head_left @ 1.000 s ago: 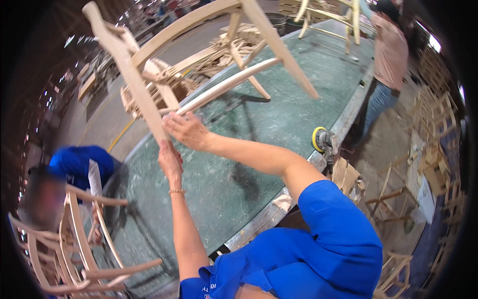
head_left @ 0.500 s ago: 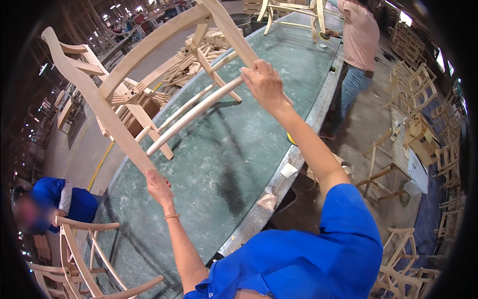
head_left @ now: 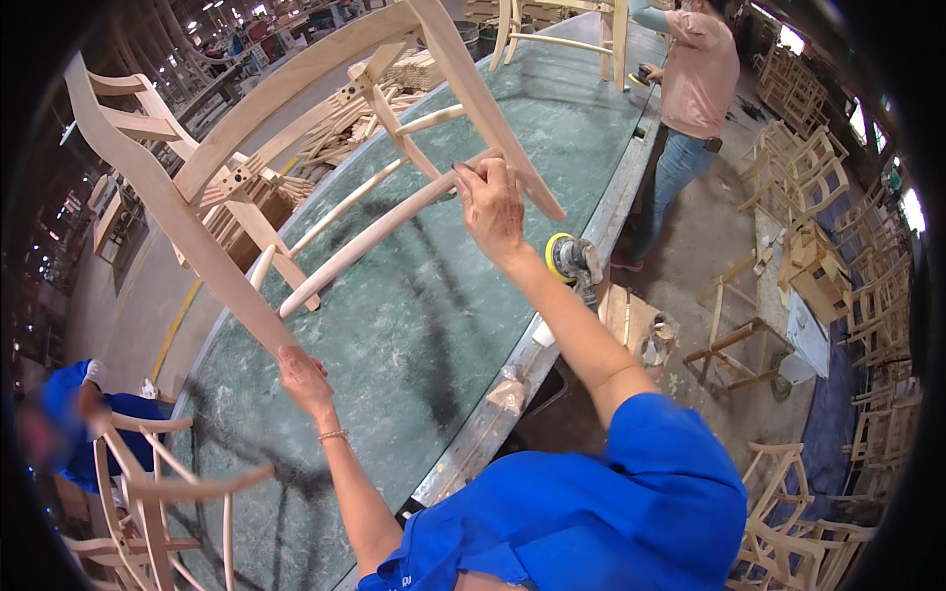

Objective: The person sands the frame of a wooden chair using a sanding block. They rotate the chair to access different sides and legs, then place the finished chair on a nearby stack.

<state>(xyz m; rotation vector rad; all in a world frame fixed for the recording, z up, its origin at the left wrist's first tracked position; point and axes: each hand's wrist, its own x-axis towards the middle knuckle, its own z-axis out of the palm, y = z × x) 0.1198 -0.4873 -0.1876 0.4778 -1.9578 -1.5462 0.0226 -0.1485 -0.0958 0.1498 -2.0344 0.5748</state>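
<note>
A bare wooden chair frame (head_left: 212, 251) is tilted over the green-topped table (head_left: 394, 325). Its long leg is in the grip of my left hand (head_left: 305, 381), whose fingers wrap round the lower end. Closed fingers of my right hand (head_left: 493, 209) hold the right end of the round chair rung (head_left: 379, 229), just beside the other leg (head_left: 507, 138). A small dark edge shows at those fingertips; I cannot make out what it is. Past my right wrist, a sander (head_left: 572, 258) with a yellow rim lies at the table's edge.
A person in a pink shirt (head_left: 700, 74) works at another chair (head_left: 567, 39) at the far end. At the left, a person in blue (head_left: 74, 419) is by a second chair frame (head_left: 163, 483). A crumpled bag (head_left: 507, 394) lies on the near ledge; stacked chairs (head_left: 793, 167) stand right.
My right hand has slid off the leg joint, a little left and down onto the rung. The chair has shifted slightly left. The sander now shows fully beside my forearm.
</note>
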